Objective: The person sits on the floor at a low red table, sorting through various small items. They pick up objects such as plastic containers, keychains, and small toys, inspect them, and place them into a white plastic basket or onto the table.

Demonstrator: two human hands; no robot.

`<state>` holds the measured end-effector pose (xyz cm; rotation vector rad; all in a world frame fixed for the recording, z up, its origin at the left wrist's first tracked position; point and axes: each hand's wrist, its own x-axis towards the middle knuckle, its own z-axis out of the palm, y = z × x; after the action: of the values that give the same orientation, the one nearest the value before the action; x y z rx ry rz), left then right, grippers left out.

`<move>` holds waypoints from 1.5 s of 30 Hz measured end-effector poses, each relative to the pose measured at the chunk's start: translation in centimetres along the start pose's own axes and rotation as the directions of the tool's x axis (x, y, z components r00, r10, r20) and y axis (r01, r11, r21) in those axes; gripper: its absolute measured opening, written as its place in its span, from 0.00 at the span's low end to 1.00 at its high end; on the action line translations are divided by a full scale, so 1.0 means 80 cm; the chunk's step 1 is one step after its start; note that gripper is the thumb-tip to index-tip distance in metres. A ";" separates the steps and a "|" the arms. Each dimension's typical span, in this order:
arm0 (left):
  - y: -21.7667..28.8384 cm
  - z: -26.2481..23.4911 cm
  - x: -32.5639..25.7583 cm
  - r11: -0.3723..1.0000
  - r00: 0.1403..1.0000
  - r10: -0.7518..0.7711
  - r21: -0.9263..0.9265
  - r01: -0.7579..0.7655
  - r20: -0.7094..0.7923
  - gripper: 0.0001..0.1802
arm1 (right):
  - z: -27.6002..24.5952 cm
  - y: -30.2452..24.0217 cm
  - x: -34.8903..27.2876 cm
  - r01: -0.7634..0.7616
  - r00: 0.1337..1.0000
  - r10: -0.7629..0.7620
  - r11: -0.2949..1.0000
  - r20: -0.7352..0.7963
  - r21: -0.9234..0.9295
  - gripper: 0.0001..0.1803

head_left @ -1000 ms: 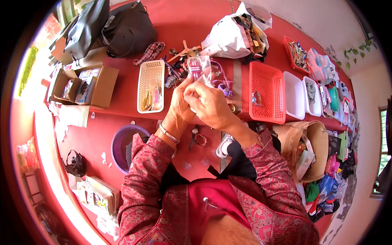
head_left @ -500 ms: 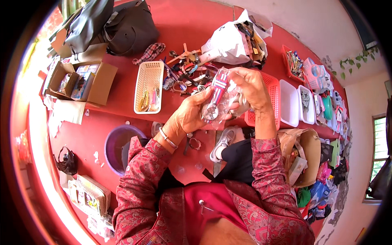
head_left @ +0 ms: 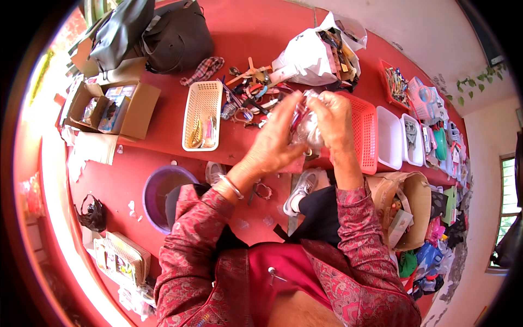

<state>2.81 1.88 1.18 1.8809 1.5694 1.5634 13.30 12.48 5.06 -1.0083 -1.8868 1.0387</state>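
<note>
My right hand [head_left: 336, 122] is pinched on a clear plastic bag [head_left: 309, 132], held up above the near edge of the red surface. Inside the bag is a wristwatch with a striped strap, mostly hidden now by fingers and glare. Beside it my left hand [head_left: 271, 143], a bangle on its wrist, has its fingers stretched upward and apart, slightly blurred. Behind the hands lies a tangled pile of wristwatches [head_left: 252, 97]. A cream plastic basket [head_left: 187, 122] holding a few small items stands left of the pile.
A pink-red basket [head_left: 370, 143] and a white tray [head_left: 389, 133] stand to the right. At the back is a full white bag [head_left: 308, 57]. Far left sits an open cardboard box [head_left: 143, 111]. Below are a purple basin [head_left: 148, 199] and a brown carton [head_left: 418, 201].
My left hand has come off the bagged watch and its fingers have lifted and spread. The bag has shifted slightly right with my right hand. The view has moved a little.
</note>
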 end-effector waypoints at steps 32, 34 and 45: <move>-0.039 -0.008 -0.029 0.795 0.929 -0.339 -0.484 0.366 0.145 0.14 | 0.058 -0.013 -0.056 0.493 0.830 -0.456 0.869 0.320 -0.041 0.06; -0.039 -0.009 -0.023 0.111 0.803 -0.529 -0.915 0.387 0.275 0.17 | 0.042 -0.023 -0.052 0.364 0.773 -0.349 0.928 0.531 0.080 0.08; -0.018 -0.021 -0.020 -0.649 0.826 -0.175 -0.694 0.313 0.536 0.27 | -0.030 -0.007 0.025 -0.109 0.855 -0.199 0.834 0.479 0.541 0.26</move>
<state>0.85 0.42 -0.04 0.0685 -0.1134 1.3482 14.34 14.78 6.99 -0.3457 -1.8064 1.8359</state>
